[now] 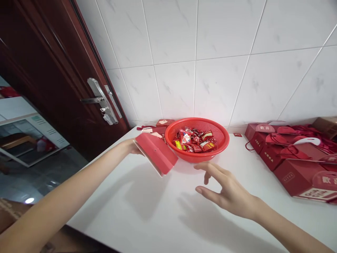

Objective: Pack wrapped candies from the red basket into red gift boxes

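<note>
My left hand [134, 146] holds a red cardboard box [157, 151] tilted above the white table, its fingers mostly hidden behind the cardboard. To the right, my right hand [226, 189] hovers over the table with fingers apart and nothing in it. Just beyond both hands stands a red plastic basket [223, 146], and wrapped candies [196, 140] in red, yellow and white lie inside it. The cardboard box is close to the basket's left side.
Several red gift boxes [297, 175] with ribbons line the table's right side. Behind the basket rises a tiled wall [173, 88]. A small red box [164, 123] sits at the back left, near a dark door [60, 63] with a metal handle.
</note>
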Tool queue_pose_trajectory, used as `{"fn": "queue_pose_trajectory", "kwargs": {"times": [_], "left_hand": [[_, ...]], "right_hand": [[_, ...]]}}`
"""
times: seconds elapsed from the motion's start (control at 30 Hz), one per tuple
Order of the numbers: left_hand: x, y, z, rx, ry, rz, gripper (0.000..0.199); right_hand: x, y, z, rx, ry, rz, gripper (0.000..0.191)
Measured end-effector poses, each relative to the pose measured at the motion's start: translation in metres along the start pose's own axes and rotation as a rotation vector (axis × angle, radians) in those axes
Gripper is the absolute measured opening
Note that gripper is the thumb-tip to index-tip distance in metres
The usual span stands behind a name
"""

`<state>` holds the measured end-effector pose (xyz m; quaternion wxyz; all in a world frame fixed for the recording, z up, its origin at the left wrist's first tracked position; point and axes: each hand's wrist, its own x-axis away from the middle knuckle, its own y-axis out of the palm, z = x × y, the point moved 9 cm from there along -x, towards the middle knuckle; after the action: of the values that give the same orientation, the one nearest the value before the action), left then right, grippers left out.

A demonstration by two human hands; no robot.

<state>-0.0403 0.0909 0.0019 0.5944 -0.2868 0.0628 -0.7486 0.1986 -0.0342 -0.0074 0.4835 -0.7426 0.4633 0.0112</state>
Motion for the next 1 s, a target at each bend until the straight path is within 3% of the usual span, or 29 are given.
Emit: {"fn": "queue_pose_trajectory", "kwargs": {"times": [0.1,0.23,0.33,0.47,0.5,0.57,0.63,0.67,0.73,0.8,0.9,1.0], "left_hand": [[0.002,0.037,-0.026,0.107,-0.162,-0.181,0.022],[0.012,0.065,-0.045,0.077,-0.229,-0.275,0.033],[0.011,0.068,-0.061,0.105,-0.242,-0.240,0.036],[0.004,0.069,-0.081,-0.005,-0.282,-0.259,0.044],[0.002,0.065,-0.082,-0.062,-0.271,-0.215,0.047],[-0.004,0.047,-0.069,-0.108,-0.150,-0.020,0.054],[-0.002,0.034,-0.042,-0.023,0.099,0.127,0.060],[0.002,0.032,-0.027,0.038,0.239,0.136,0.060],[0.013,0.039,-0.003,0.110,0.467,0.044,0.052],[0.024,0.051,0.010,0.095,0.605,-0.046,0.049],[0.034,0.064,0.018,0.021,0.710,-0.035,0.037],[0.036,0.072,0.020,0.009,0.697,0.019,0.028]], "right_hand": [[-0.023,0.002,-0.024,0.019,-0.089,0.124,0.042],[-0.036,0.000,-0.032,-0.012,-0.070,0.270,0.038],[-0.038,-0.002,-0.027,-0.068,-0.010,0.305,0.019],[-0.038,-0.005,-0.007,-0.171,0.123,0.300,0.016],[-0.038,-0.006,-0.001,-0.191,0.157,0.302,0.015],[-0.037,-0.011,0.012,-0.202,0.213,0.313,0.011],[-0.036,-0.017,0.023,-0.191,0.243,0.322,0.011],[-0.035,-0.019,0.028,-0.185,0.253,0.327,0.012],[-0.033,-0.024,0.037,-0.187,0.268,0.329,0.014],[-0.032,-0.025,0.044,-0.212,0.279,0.320,0.014],[-0.030,-0.022,0.051,-0.271,0.305,0.284,0.015],[-0.030,-0.018,0.054,-0.323,0.345,0.248,0.030]]}}
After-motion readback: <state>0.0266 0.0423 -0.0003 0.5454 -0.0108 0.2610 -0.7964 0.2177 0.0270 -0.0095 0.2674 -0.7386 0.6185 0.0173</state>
